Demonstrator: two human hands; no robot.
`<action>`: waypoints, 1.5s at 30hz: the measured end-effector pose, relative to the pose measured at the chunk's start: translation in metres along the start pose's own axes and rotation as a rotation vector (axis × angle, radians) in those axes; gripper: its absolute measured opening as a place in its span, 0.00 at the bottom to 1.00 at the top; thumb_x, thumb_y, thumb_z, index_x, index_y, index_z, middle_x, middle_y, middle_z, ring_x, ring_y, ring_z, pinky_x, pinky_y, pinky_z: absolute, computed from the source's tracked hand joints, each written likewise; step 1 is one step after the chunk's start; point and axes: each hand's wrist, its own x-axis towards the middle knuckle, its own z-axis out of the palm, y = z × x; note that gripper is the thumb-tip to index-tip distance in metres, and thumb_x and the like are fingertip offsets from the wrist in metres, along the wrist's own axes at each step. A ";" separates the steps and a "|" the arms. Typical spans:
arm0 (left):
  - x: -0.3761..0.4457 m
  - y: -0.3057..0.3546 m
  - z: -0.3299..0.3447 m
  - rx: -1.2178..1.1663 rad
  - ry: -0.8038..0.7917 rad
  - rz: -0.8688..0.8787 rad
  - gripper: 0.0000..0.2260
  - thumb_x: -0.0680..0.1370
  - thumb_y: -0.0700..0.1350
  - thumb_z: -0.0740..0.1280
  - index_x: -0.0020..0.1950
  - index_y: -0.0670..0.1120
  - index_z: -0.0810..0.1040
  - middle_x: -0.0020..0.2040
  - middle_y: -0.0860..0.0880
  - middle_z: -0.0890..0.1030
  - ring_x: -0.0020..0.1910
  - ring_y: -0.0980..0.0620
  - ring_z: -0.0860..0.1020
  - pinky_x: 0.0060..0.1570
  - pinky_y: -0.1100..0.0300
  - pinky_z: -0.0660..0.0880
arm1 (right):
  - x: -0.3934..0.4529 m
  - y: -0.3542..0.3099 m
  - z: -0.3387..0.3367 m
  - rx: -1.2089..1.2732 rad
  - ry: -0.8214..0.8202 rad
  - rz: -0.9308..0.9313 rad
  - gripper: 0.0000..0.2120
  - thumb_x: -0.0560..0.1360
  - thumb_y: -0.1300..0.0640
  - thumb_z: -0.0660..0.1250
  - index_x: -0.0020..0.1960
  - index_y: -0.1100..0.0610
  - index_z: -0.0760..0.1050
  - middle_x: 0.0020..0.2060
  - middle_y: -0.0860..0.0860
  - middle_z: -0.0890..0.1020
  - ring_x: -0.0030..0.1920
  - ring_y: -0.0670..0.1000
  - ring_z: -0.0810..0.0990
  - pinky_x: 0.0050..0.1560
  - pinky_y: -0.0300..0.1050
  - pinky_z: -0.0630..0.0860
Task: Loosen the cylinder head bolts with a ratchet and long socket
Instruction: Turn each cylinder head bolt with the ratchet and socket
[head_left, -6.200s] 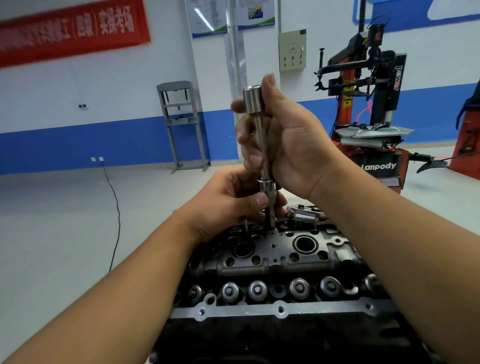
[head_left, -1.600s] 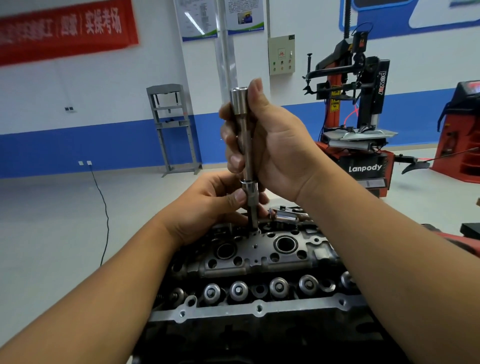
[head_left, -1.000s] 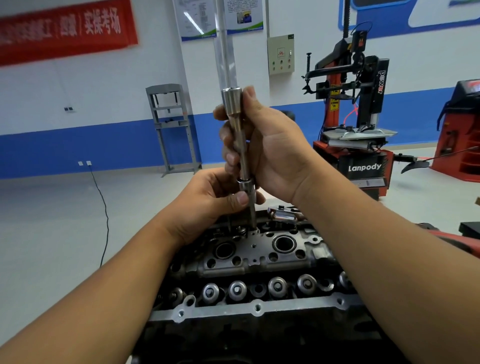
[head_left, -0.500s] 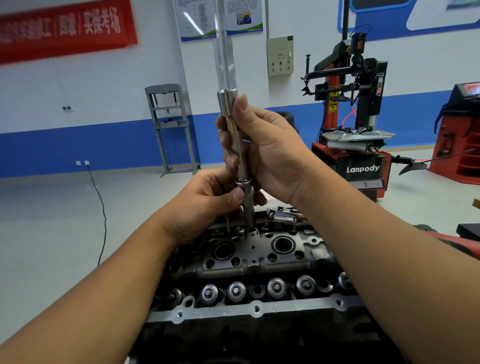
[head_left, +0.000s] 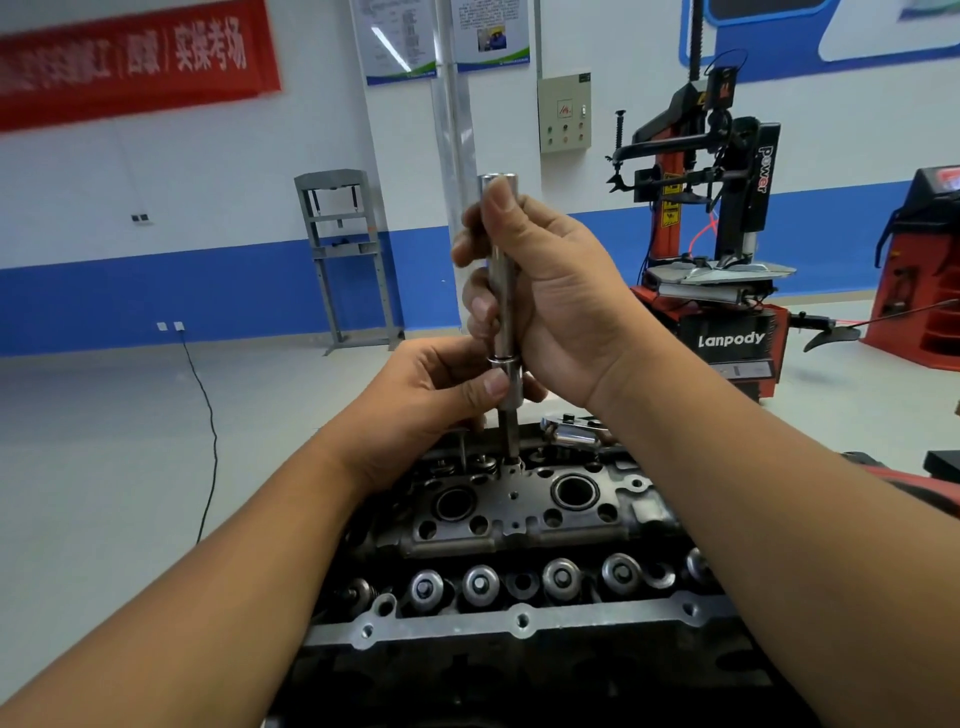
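Head view: hands (head_left: 550, 291) grip long socket (head_left: 503, 291) (background machine (head_left: 724, 291) reads "Lanpody").

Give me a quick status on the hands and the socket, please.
Right hand gripping the long socket upright. Left hand pinching its lower collar. Tip down in a bolt hole on the head. Ratchet lies behind, unattached.

Far edge: blocked by both hands around the upright long socket (head_left: 503, 291) and by the ratchet (head_left: 571, 432).
Near valve row (head_left: 522, 582): open from above.
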 end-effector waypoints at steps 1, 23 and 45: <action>0.000 0.000 -0.002 -0.026 -0.043 -0.021 0.11 0.79 0.49 0.72 0.61 0.48 0.86 0.54 0.47 0.87 0.54 0.50 0.84 0.50 0.53 0.78 | 0.000 -0.001 0.000 -0.004 -0.003 -0.007 0.12 0.84 0.50 0.63 0.48 0.57 0.75 0.39 0.51 0.81 0.27 0.50 0.70 0.33 0.44 0.64; 0.002 0.005 0.011 0.123 0.180 0.048 0.16 0.69 0.40 0.80 0.54 0.38 0.82 0.50 0.35 0.85 0.49 0.44 0.84 0.55 0.45 0.83 | 0.000 0.001 0.003 -0.003 0.002 0.065 0.22 0.85 0.41 0.56 0.48 0.57 0.78 0.35 0.51 0.78 0.29 0.51 0.69 0.34 0.46 0.62; -0.006 0.009 0.002 -0.071 -0.152 -0.098 0.09 0.79 0.39 0.68 0.57 0.46 0.84 0.56 0.41 0.87 0.54 0.46 0.84 0.49 0.61 0.78 | -0.001 0.002 -0.003 -0.011 -0.034 0.019 0.15 0.71 0.48 0.78 0.44 0.56 0.75 0.36 0.52 0.80 0.29 0.51 0.77 0.35 0.45 0.73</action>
